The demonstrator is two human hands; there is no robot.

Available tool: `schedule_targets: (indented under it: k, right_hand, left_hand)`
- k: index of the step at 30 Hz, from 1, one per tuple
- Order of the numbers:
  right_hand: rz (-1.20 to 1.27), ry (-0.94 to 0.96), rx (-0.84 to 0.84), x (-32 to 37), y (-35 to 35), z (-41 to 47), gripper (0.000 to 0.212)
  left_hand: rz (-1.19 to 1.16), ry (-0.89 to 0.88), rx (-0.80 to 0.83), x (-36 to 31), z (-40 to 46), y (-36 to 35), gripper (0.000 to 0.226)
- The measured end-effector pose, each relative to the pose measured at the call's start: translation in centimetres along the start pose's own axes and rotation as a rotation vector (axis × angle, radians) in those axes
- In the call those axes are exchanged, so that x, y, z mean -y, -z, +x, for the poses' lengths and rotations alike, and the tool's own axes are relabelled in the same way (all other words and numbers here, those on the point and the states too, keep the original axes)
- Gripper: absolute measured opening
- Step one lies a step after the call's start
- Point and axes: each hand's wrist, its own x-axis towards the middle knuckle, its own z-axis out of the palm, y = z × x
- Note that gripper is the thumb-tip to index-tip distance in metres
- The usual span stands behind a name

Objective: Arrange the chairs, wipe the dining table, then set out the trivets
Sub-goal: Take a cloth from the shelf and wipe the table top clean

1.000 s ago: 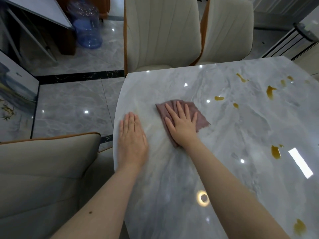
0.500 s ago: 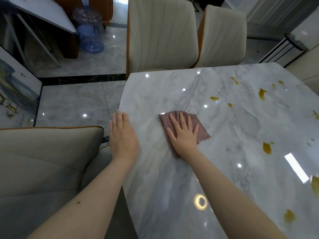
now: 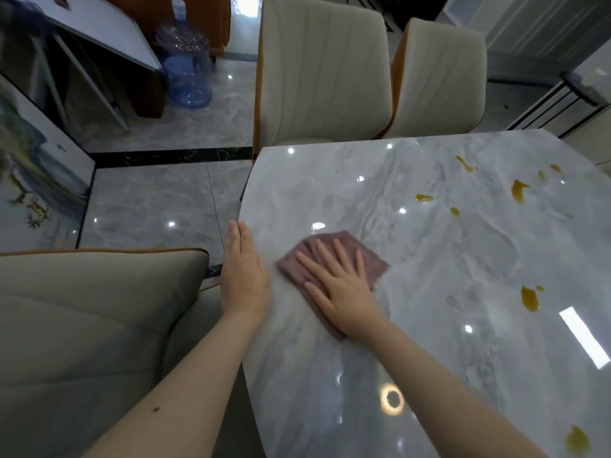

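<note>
A glossy grey marble dining table (image 3: 446, 325) fills the right side of the view. A mauve cloth (image 3: 367, 259) lies flat near the table's left end. My right hand (image 3: 340, 285) presses on the cloth with fingers spread straight. My left hand (image 3: 243, 272) rests flat on the table's left edge, fingers together. Several yellow-brown spills (image 3: 517, 190) dot the tabletop to the right of the cloth. A cream chair (image 3: 82, 325) stands at the table's left end below my left arm. Two cream chairs (image 3: 324, 74) stand along the far side.
A blue water jug (image 3: 186, 67) stands on the tiled floor at the back left beside a dark cabinet (image 3: 82, 67). A painted panel (image 3: 29, 166) leans at the far left. A dark rack (image 3: 562, 104) stands at the back right.
My right hand has slid the cloth leftward toward the table's left end. My left hand has shifted out to the very edge of the table.
</note>
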Motion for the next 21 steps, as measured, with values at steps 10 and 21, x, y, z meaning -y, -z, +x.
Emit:
schedule_targets:
  k: [10, 21]
  right_hand:
    - [0.058, -0.260, 0.013, 3.1, 0.6, 11.1, 0.052]
    - [0.040, -0.381, -0.004, -2.9, 0.9, -1.1, 0.052]
  left_hand:
    - [-0.155, 0.016, -0.030, 0.1, 0.6, -0.1, 0.056]
    - [-0.336, -0.014, 0.014, 1.3, -4.1, 0.8, 0.050]
